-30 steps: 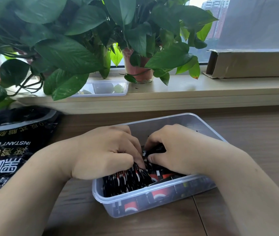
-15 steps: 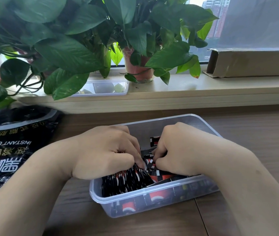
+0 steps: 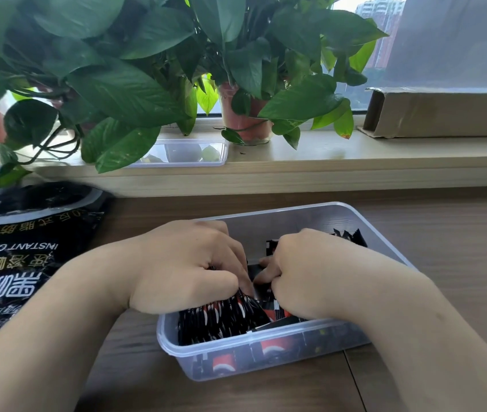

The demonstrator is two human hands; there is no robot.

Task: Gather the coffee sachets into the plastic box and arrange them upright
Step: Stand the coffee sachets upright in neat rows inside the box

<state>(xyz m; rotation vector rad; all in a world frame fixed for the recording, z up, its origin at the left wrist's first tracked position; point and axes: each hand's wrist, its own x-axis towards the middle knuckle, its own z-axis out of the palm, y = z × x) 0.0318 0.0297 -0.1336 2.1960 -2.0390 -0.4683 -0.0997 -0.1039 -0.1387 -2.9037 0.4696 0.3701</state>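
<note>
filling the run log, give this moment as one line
phase: arranging | left grip: holds upright coffee sachets in plastic box | right grip: pinches sachets beside them | status: some lie flat

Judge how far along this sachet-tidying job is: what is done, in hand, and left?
Done: a row of coffee sachets stands upright at the near-left end of the plastic box. In hand: the left hand holds that row while the right hand pinches more beside it. Left: a stray sachet behind the right hand and flat sachets along the near wall need standing up.
</note>
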